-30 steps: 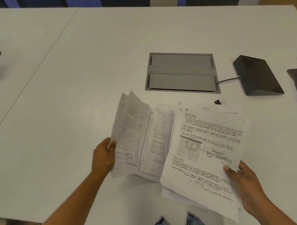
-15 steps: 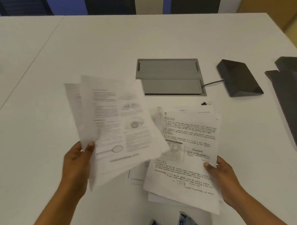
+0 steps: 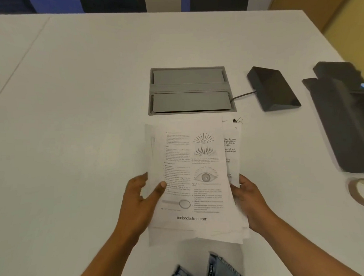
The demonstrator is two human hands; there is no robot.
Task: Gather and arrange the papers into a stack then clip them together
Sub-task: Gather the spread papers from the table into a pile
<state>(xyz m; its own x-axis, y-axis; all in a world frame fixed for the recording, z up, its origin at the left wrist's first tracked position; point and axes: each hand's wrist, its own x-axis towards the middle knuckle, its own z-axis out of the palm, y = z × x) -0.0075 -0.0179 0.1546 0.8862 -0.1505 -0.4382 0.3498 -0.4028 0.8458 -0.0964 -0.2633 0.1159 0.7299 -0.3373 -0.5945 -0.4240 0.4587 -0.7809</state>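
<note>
I see the white table (image 3: 83,120) filling most of the view, with a dark folded case (image 3: 341,120) lying at about three o'clock near its right edge. A grey hatch panel (image 3: 188,90) is set into the tabletop at twelve o'clock from the papers, and a black wedge-shaped box (image 3: 273,88) sits just to its right, joined to it by a cable. The papers (image 3: 190,178) are at the centre, toward six o'clock, gathered into a loose, uneven stack with a printed eye-diagram page on top. My left hand (image 3: 138,203) grips the stack's left edge, thumb curled over the top sheet. My right hand (image 3: 251,203) clasps the right edge. A tape roll (image 3: 362,191) lies at four o'clock. The small binder clip (image 3: 237,120) rests just beyond the stack's far right corner.
</note>
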